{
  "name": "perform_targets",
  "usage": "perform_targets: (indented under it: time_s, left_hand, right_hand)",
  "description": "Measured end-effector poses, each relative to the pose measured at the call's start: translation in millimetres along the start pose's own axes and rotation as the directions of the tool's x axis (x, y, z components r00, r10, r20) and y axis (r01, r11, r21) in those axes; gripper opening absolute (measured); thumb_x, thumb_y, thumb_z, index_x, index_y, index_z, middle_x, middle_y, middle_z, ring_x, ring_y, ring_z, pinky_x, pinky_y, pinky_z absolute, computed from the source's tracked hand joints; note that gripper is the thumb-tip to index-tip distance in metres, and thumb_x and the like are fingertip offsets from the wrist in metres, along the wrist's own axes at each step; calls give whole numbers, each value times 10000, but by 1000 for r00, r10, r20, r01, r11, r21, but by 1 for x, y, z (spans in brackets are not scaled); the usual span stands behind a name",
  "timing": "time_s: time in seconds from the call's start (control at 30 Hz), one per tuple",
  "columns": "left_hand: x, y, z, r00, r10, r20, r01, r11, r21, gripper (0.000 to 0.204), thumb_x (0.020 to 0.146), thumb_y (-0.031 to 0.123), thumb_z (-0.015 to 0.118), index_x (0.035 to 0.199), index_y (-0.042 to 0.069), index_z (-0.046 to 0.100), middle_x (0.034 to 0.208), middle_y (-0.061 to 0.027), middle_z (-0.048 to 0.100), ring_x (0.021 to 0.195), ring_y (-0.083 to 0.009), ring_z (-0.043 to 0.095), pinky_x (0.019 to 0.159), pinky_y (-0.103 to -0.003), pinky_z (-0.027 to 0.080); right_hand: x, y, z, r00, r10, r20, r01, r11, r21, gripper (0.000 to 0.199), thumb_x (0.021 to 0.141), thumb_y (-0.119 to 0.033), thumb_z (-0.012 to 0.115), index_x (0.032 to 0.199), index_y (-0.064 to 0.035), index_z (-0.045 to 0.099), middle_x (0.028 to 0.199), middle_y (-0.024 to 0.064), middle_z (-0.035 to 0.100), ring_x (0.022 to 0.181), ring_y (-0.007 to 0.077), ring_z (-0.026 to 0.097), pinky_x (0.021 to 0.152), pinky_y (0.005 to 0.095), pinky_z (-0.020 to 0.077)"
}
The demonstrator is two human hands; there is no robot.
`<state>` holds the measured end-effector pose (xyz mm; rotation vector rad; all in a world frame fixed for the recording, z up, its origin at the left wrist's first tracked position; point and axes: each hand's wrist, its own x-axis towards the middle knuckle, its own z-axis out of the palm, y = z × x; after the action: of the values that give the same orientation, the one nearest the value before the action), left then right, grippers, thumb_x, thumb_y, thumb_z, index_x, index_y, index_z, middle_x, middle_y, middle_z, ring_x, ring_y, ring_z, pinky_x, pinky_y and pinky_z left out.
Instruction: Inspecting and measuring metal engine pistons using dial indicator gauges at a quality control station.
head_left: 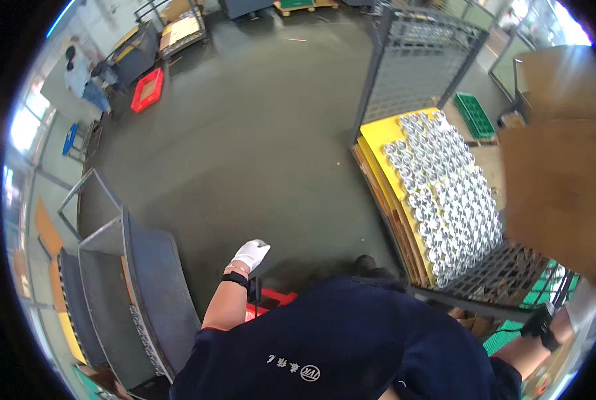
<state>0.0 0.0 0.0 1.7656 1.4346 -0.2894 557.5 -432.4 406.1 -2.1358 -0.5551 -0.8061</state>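
Note:
My left hand (252,254), in a white glove with a dark band at the wrist, is held out over the grey floor. Its fingers are curled in, and nothing shows in them. At the right rim, my right hand (586,300), gloved in white, is at the lower edge of a large brown cardboard sheet (558,173) and grips it; its fingers are partly hidden and blurred. The raised sheet stands beside a mesh-sided cage (424,60). Inside the cage, rows of shiny round metal parts (454,200) lie on a yellow sheet (381,137) topping a layered stack.
Grey metal bins (154,287) stand at my left. A red crate (271,299) sits close by my body. Beyond the cage is a green tray (474,115). Far left, a person (84,77) stands near a red tray (147,89) on the floor.

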Motion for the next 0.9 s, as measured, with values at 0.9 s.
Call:
perform_targets:
  time_s: [0.9]
  left_hand:
    - [68, 47, -300, 885, -219, -411, -412, 44, -910, 371, 952, 133, 642, 1293, -6, 597, 1223, -83, 659, 1130, -195, 611, 991, -335, 482]
  right_hand:
    - [-171, -542, 654, -473, -766, 435, -355, 618, 701, 365, 948, -329, 668, 1172, -41, 688, 1028, 139, 741, 908, 227, 692, 840, 338, 521]
